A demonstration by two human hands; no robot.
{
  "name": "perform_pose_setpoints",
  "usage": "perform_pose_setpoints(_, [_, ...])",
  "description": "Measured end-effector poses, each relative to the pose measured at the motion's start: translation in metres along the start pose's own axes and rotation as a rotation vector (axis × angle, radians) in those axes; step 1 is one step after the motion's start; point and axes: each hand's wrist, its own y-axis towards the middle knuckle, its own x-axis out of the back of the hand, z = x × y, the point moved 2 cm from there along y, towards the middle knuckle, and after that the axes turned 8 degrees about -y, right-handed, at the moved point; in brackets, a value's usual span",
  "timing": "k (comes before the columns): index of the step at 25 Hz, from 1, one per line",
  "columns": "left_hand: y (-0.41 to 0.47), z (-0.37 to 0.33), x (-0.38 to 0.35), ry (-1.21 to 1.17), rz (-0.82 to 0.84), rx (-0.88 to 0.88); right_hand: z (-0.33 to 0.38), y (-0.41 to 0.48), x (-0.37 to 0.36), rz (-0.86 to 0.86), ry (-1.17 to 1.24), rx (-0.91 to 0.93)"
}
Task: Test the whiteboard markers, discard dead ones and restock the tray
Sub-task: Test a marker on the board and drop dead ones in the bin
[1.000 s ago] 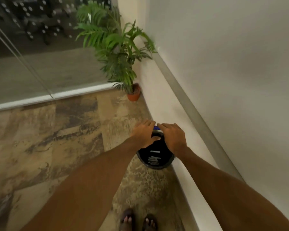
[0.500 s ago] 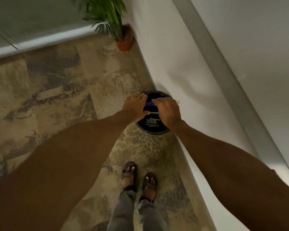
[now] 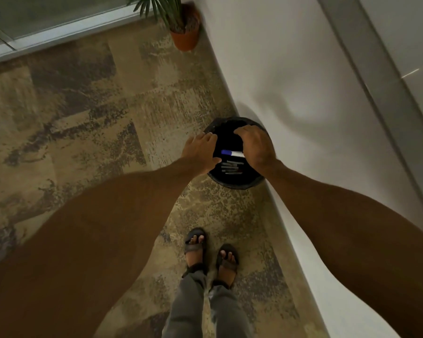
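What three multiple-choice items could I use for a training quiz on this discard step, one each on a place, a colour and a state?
1. Where does the black bin stand?
A. On the carpet against the white wall
B. On a desk
C. Beside the glass partition

2. What colour is the cap of the marker over the bin?
A. Red
B. Green
C. Blue

3. What is the right hand doing?
A. Resting on the wall
B. Holding the marker above the bin
C. Hanging at the person's side

Answers:
1. A: the bin's rim meets the wall base, on the patterned carpet.
2. C: the cap end pointing toward the left hand is blue, the barrel white.
3. B: the marker's white end disappears under the right hand, over the discarded markers lying in the bin.
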Motion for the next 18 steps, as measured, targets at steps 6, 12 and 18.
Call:
perform_pose_setpoints(6, [-0.004,-0.009,0.014,0.003,-0.023,0.031,0.001,-0.002,0.019,0.047,-0.069,0.017])
perform_pose_setpoints(12, [-0.025,-0.033,0.047,0.001,-0.073,0.046,0.017,-0.02,0.057,0.032,-0.081,0.031])
perform_pose_setpoints(18, [-0.067,-0.067,0.1,-0.022,-0.157,0.065,0.031,-0.055,0.115,-0.159,-0.153,0.082])
